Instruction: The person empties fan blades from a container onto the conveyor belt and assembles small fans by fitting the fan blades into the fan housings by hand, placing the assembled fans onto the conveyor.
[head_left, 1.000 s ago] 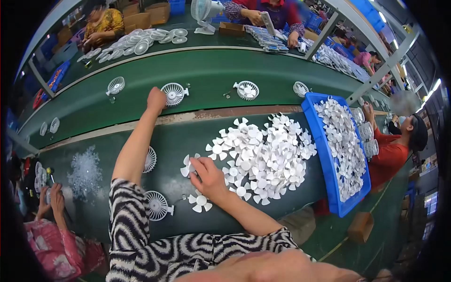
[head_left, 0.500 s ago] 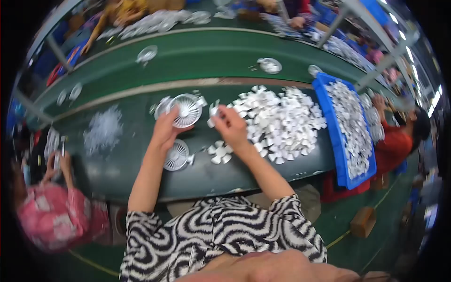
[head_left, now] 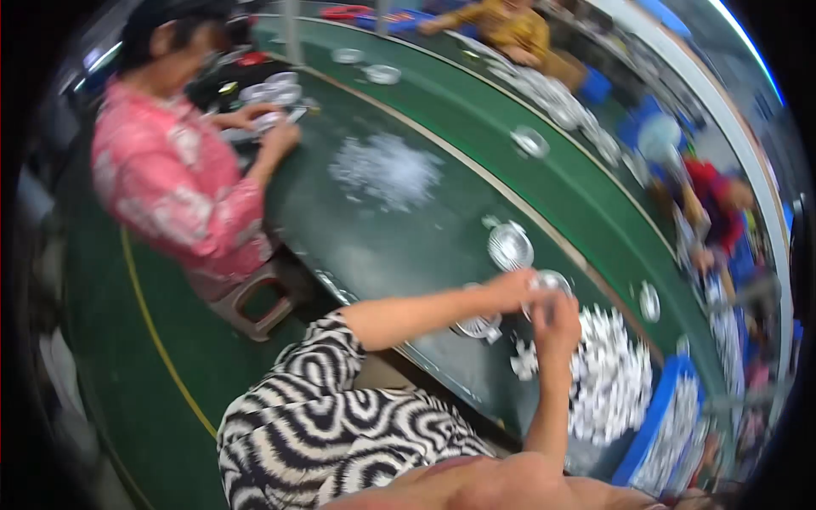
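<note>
Right hand (head_left: pixel 558 325) moved in to fan housing (head_left: pixel 554 279).
Left hand (head_left: pixel 510 291) clamps housing; right-hand grip blurred, unclear. Green table (head_left: pixel 382 246), co-worker (head_left: pixel 174 183) left.

One heap of white plastic fan blades (head_left: pixel 608 374), its pieces too many and too blurred to count. Just left of it, one loose white blade (head_left: pixel 524 360). Near the heap's upper left, three round white plastic fan cages (head_left: pixel 510 246) — four more of them lie on one long green belt (head_left: pixel 467 110) beyond it, making seven that can be counted there. Right beside the heap, one blue plastic tray (head_left: pixel 632 459). Well to its upper left, one scattered patch of small clear pieces (head_left: pixel 387 172), uncountable. Three co-workers show clearly — one in pink (head_left: pixel 174 178) far left of the heap, one in yellow (head_left: pixel 514 34) and one in red (head_left: pixel 718 200) beyond it.
</note>
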{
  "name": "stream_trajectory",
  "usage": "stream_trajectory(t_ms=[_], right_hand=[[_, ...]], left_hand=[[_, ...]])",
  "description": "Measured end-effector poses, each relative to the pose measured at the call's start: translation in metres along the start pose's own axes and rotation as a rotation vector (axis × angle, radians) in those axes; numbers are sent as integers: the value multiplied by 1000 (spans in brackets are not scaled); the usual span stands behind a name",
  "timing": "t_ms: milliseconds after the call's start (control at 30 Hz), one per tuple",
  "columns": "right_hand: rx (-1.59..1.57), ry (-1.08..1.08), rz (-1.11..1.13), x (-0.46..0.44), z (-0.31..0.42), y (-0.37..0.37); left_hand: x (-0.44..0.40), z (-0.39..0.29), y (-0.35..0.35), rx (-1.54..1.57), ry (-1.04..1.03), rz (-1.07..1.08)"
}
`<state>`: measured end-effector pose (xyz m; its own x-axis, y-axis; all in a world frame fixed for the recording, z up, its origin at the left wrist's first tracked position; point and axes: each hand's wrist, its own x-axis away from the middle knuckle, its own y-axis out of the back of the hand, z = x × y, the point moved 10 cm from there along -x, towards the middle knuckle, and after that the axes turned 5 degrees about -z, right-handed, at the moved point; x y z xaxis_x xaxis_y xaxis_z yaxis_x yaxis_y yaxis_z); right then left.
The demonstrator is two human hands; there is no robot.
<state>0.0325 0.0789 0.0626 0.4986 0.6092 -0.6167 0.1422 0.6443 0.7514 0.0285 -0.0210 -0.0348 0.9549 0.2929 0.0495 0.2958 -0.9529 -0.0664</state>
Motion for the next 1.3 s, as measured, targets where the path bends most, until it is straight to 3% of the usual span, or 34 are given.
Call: stream_trajectory(t_ms=[33, 67, 233, 267, 300, 333, 367, 400, 467, 567, 733, 867, 900, 933, 967, 1000, 1033, 1067, 1100, 1133, 1200, 1267, 1300], right_hand=[[-2, -47, -19, 1, -5, -1], [-13, -87, 18, -1, -3, -3], [-133, -25, -30, -5, 1, 7], [-56, 141, -128, -8, 7, 22], [4, 207, -142, -11, -1, 25], [10, 222, -165, -16, 1, 34], [-1, 177, -66, -22, -6, 34], [-171, 74, 30, -26, -19, 30], [-333, -122, 240, -25, -55, 2], [-636, -349, 463, -20, -48, -21], [-620, -249, 392, -16, -43, -27], [-658, -336, 405, -12, -46, -28], [-616, -377, 464, -15, -44, -31], [-698, -398, 516, -17, -49, -38], [-505, -443, 528, -23, -61, -35], [-539, -459, 475, -29, -68, -31], [-521, -426, 371, -39, -95, -29], [-533, -567, 338, -43, -113, -21], [-479, -659, 282, -46, -158, -23], [-589, -813, 309, -46, -214, -39], [-647, -1110, 28, -53, -257, -20], [-617, -1100, -164, -56, -285, 5], [-193, -933, -132, -65, -315, 17]], left_hand=[[3, -11, 7, -57, -132, -87], [5, -20, 4, 57, -198, -28], [4, -36, 22, -80, -376, -200], [4, -39, 22, -142, -389, -200], [6, -44, 15, -265, -671, -200], [12, -51, 19, -189, -476, -162], [11, -51, 16, -271, -548, -197], [14, -53, 12, -180, -469, -131], [21, -59, 6, -188, -506, -87], [23, -61, 5, -200, -531, -82], [26, -64, 12, -139, -520, -89], [19, -58, 7, -220, -442, -14], [13, -56, 8, -301, -528, -29], [12, -55, 23, -239, -701, -198], [10, -57, 19, -568, -998, -246], [5, -66, 19, -876, -924, -220], [18, -85, 43, -1114, -839, -407], [15, -82, 86, -661, -667, -592], [16, -80, 95, -598, -749, -557], [-2, -53, 114, -89, -364, -562], [-10, -49, 123, -318, -405, -658], [-12, -40, 126, -440, -247, -652], [-13, -46, 119, -535, -328, -637]])
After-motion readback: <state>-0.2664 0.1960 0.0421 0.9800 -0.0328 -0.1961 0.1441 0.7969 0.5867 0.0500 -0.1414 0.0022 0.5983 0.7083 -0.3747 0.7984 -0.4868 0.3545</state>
